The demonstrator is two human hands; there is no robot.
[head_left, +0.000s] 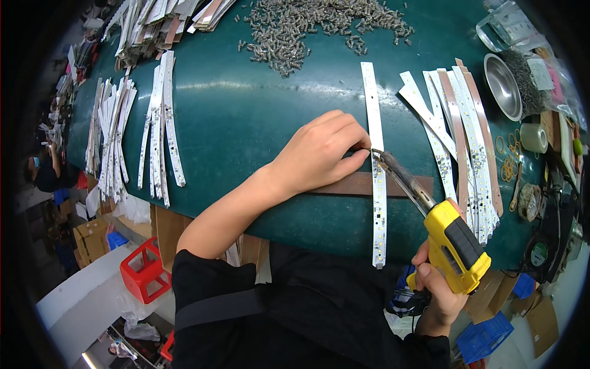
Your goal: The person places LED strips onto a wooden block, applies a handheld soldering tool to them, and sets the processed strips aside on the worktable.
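Observation:
A white LED strip board (pixel 379 215) lies lengthwise before me, across a dark brown flat bar (pixel 409 186) on the green table. My left hand (pixel 322 150) reaches in from the left with thumb and forefinger pinched together at the strip's middle. Whatever sits between those fingertips is too small to make out. In my right hand (pixel 437 292) is a yellow and black soldering gun (pixel 453 243), gripped by its handle. Its tip meets the strip right beside my left fingertips.
Small metallic cylindrical parts (pixel 289 37) are heaped at the table's far side. LED strips (pixel 473 147) are piled on the right, with more strips (pixel 161 123) on the left. A steel bowl (pixel 503 86) and a tape roll (pixel 533 138) line the right edge. Below stands a red stool (pixel 144 270).

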